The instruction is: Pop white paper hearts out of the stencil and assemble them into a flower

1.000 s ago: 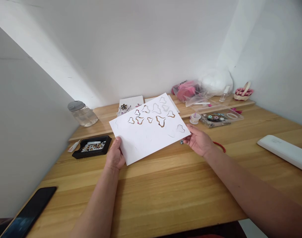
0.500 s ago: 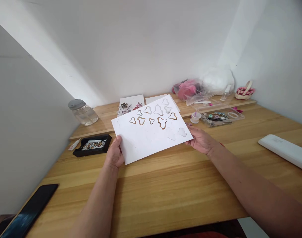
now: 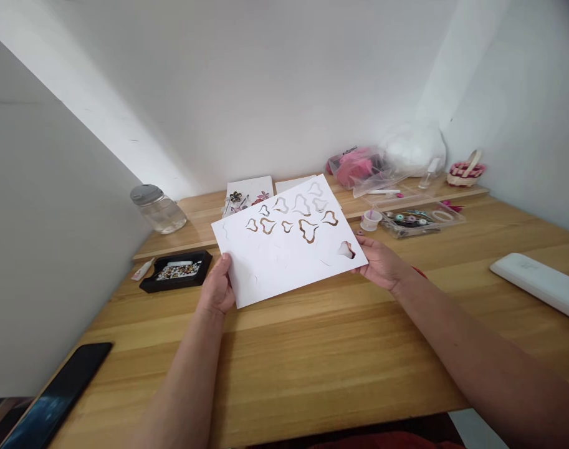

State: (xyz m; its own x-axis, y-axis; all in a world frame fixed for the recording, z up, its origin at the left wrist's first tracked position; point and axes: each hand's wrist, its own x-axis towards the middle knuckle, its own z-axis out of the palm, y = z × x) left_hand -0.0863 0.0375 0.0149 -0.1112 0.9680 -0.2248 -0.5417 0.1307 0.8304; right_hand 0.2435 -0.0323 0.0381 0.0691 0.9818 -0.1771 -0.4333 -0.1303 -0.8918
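Observation:
Both hands hold up a white paper sheet above the table, tilted toward me. Several curvy, petal-like shapes are cut through it; wood shows through some, pale grey through others. My left hand grips its lower left edge, thumb on the front and fingers behind. At the lower right corner, my right hand pinches the sheet, its fingers partly hidden underneath. A cutout close to that hand shows a patch of dark and skin-coloured tone. Behind the sheet, a white card with flower decorations lies on a raised board.
On the left are a lidded jar, a black tray of beads, a small tube and a phone. To the right are a clear box, a small tub, a basket and a white case.
The lower right cutout showed pale grey and now shows darker, skin-coloured tone. A faint shape beside it has faded from sight. Both hands keep their hold; the view has shifted slightly.

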